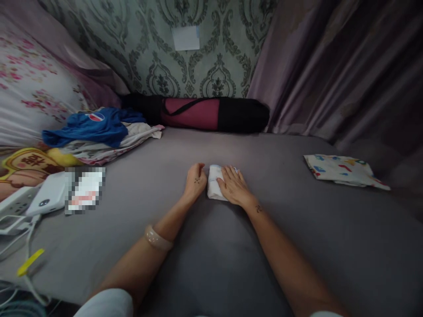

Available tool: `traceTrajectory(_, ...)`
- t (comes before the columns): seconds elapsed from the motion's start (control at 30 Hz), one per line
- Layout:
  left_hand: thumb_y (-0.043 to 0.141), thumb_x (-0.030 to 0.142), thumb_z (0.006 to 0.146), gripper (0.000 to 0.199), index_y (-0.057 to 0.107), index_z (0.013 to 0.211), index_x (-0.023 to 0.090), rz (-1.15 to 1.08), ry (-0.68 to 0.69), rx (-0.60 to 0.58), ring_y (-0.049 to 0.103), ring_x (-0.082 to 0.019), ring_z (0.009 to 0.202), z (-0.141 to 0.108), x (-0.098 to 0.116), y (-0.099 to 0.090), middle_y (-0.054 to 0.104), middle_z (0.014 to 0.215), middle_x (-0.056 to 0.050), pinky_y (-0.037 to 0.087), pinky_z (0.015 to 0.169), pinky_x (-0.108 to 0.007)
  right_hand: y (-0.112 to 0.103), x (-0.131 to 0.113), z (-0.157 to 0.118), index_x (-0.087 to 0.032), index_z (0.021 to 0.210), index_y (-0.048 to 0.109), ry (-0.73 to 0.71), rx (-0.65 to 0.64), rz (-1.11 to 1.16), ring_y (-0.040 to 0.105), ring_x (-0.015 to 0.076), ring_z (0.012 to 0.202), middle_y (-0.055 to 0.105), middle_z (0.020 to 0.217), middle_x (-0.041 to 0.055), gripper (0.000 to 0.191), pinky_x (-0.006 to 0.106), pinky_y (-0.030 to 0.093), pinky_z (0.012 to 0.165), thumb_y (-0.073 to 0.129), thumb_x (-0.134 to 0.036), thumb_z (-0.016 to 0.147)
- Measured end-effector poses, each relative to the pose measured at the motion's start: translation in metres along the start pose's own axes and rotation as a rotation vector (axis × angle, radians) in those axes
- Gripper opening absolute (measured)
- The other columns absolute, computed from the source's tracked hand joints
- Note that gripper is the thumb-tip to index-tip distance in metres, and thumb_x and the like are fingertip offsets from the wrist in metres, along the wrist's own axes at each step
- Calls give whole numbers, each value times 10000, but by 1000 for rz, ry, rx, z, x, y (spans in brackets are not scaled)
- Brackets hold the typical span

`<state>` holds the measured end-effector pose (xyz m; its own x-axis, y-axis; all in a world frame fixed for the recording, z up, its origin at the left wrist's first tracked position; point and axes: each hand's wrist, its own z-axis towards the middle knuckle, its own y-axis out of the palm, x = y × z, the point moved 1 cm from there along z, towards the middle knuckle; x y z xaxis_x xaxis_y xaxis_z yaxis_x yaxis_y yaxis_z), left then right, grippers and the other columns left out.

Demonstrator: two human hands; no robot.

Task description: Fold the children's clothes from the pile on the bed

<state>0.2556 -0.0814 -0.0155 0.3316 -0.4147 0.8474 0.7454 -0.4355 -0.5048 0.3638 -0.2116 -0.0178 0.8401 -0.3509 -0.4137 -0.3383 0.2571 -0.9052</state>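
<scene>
A small white folded cloth (214, 188) with bluish edging lies on the grey bed sheet (211, 237). My right hand (233, 185) rests flat on its right part, fingers stretched forward and slightly apart, hiding that side. Just off the cloth's left edge, my left hand (196, 181) stands on its side with the fingers curled in. Nothing shows inside it, though its palm side is mostly hidden. A pale bangle (157, 239) circles my left forearm.
To the right lies a folded patterned cloth (345, 171). A black and maroon long bag (191, 113) lines the wall. At left are a blue garment (87, 127) on other clothes, a white power bank (51, 193), a power strip (18, 204), cables and a yellow tie (30, 263).
</scene>
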Motion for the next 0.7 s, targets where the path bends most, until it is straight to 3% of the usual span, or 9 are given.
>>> traceTrajectory(0.17, 412, 73, 867, 306, 602, 1102, 118, 13, -26, 11, 570, -239, 1141, 1, -2, -1, 639, 1154, -153, 408, 1041, -388, 9, 7, 4, -235, 1494, 346, -41, 70, 131, 190, 320, 1466, 402, 1514, 105, 574, 542, 54, 1197, 359, -450, 962)
traceTrajectory(0.3, 403, 85, 854, 315, 606, 1083, 159, 6, -46, 9, 575, -248, 1148, 1, -4, -3, 650, 1160, -136, 415, 1030, -393, 6, 8, 8, -225, 1483, 359, 23, -24, 132, 158, 318, 1477, 372, 1529, 100, 572, 538, 29, 1201, 372, -454, 960)
traceTrajectory(0.43, 425, 146, 849, 308, 609, 1076, 242, -21, -53, -4, 575, -254, 1165, -1, -3, -8, 666, 1172, -81, 417, 1016, -410, -14, 1, 20, -178, 1458, 405, 82, -128, 98, 197, 337, 1465, 363, 1536, 128, 575, 547, 97, 1191, 411, -440, 947)
traceTrajectory(0.6, 378, 190, 858, 335, 606, 1088, 274, -31, -67, -7, 572, -237, 1163, -3, 2, -13, 659, 1198, -62, 414, 1016, -390, -28, -25, 26, -292, 1516, 304, -49, 46, 65, 101, 234, 1494, 313, 1575, 1, 568, 458, 26, 1217, 317, -460, 973)
traceTrajectory(0.7, 357, 189, 861, 357, 594, 1109, 286, -23, -90, -1, 569, -227, 1160, -3, 2, -14, 660, 1200, -41, 415, 1016, -382, -16, -40, 18, -226, 1532, 299, -133, 7, 26, 122, 236, 1492, 291, 1585, 29, 604, 432, 36, 1224, 308, -447, 970)
